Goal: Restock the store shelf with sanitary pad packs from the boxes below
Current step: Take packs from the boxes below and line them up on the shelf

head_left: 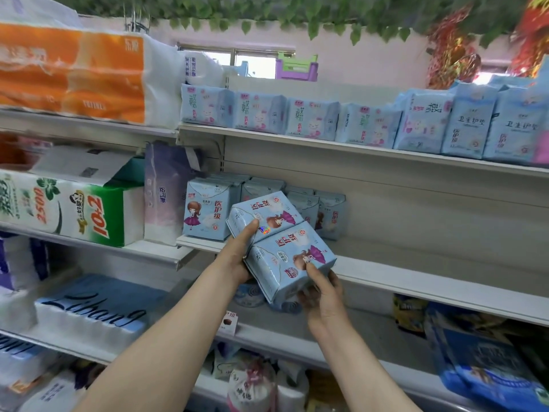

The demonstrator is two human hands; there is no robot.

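Left of the middle shelf stand tissue packs. The left hand grips the upper pad pack, and the right hand pinches the lower pad pack, both above the shelf's front edge. Rightward the shelf lies bare.

"102" is printed in red on a green-white tissue pack at mid left; "3500" is read on the pack beside it. "Libang" is written in script on a blue pack at lower left. "医护级" is seen on a pad pack at centre; "卫生护垫" on packs at upper right. Other txt is too blurred.
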